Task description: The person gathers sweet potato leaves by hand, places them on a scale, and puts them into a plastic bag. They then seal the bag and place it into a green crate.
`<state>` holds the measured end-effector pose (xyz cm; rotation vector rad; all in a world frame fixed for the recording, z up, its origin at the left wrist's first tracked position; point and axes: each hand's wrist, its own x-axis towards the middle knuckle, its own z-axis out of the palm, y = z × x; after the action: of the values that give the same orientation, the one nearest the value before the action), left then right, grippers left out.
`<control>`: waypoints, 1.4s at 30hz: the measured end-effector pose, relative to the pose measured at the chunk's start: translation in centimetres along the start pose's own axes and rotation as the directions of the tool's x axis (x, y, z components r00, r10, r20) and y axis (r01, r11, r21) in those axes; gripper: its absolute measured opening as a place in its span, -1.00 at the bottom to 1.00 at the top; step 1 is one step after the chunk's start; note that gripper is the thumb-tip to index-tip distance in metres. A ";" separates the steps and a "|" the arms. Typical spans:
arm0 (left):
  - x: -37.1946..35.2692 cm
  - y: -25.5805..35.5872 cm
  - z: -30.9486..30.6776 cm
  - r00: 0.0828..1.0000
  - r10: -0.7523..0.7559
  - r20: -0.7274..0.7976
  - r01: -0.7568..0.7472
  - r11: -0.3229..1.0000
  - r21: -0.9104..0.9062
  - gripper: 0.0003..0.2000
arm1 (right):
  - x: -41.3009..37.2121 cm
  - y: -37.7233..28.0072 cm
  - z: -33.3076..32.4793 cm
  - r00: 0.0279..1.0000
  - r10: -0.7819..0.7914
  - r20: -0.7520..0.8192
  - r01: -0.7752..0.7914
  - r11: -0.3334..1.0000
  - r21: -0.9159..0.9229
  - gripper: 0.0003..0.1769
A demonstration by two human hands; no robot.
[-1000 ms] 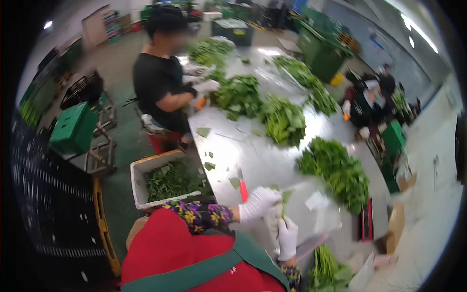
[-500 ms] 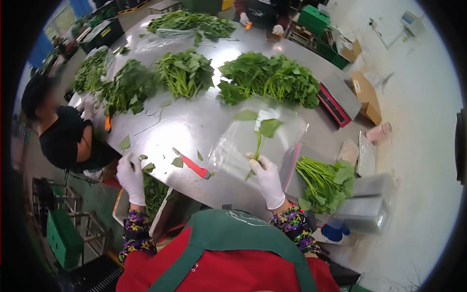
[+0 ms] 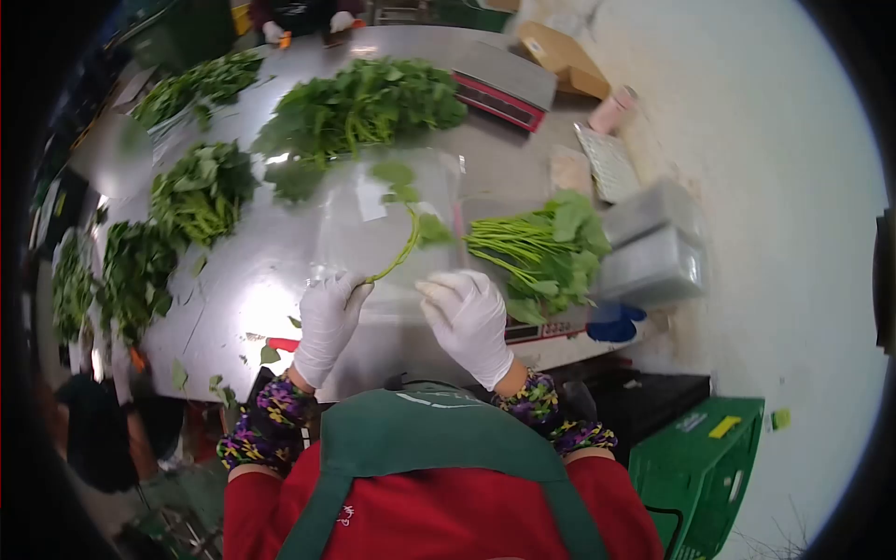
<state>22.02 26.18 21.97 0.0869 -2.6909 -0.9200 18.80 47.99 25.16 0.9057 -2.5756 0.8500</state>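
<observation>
My left hand (image 3: 329, 325), in a white glove, pinches the lower end of a leafy green stem (image 3: 411, 238) that curves up and away over a clear plastic bag (image 3: 341, 219). Just to its right is my right hand (image 3: 469, 327), also gloved, its fingers curled together and slightly blurred; whether anything is in them is hidden. A red-handled knife (image 3: 283, 344) lies partly covered beside my left hand. Right of my right hand, a bunch of greens (image 3: 532, 247) rests with its stems pointing left, over a scale with a red front (image 3: 549, 329).
Large heaps of greens (image 3: 373, 103) lie across the metal table (image 3: 238, 271). Another scale (image 3: 504, 84), a cardboard box (image 3: 565, 58), a pink bottle (image 3: 613, 109) and stacked plastic bags (image 3: 653, 252) line the right side. Co-workers stand at the far edge and at left.
The stem has passed from my right hand to my left. My left hand has come in from the table's left edge to beside my right. The view has turned right.
</observation>
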 end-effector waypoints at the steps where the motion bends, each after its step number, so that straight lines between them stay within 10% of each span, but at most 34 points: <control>1: 0.6 0.4 0.0 0.984 0.133 0.117 -0.135 0.991 0.008 -0.90 | -0.1 -0.3 -1.2 1.000 0.026 -0.005 -0.026 0.999 -0.020 -0.63; 6: 3.1 4.7 0.9 0.799 0.452 0.397 -0.367 0.889 -0.272 -0.85 | -1.6 3.5 -3.7 0.985 -0.173 0.027 0.172 0.933 -0.317 -0.56; 10: 5.3 8.0 3.6 0.812 0.517 0.271 -0.352 0.804 -0.479 -0.79 | -0.4 6.6 -9.2 0.983 -0.185 -0.007 0.156 0.848 -0.506 -0.63; 12: 6.2 8.5 5.4 0.900 0.432 0.059 -0.378 0.839 -0.391 -0.73 | 0.6 8.1 -10.7 0.987 -0.144 -0.076 0.071 0.801 -0.594 -0.68; 21: 3.7 2.1 6.6 0.941 0.132 0.311 0.012 0.906 -0.422 -0.72 | 0.1 19.2 -1.8 0.979 0.039 0.201 0.092 0.792 -0.604 -0.55; 29: -1.2 -12.5 0.3 0.910 -0.394 0.131 0.415 0.841 -0.348 -0.70 | 1.4 16.6 -4.9 0.997 0.014 0.076 0.024 0.878 -0.478 -0.63; 35: -1.1 -25.9 -2.1 0.709 -0.659 -0.251 0.563 0.743 -0.363 -0.67 | 0.9 15.2 -3.7 0.999 -0.019 -0.033 0.004 0.912 -0.411 -0.75; 42: 9.3 -34.0 -4.9 0.232 -0.689 -0.686 0.879 0.451 -0.155 -0.61 | 4.5 7.0 0.4 0.997 0.009 0.074 0.017 0.939 -0.345 -0.77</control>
<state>13.27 -5.06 7.42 1.6907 -1.8708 -0.5009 10.81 50.00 23.73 0.8466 -2.6660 0.3466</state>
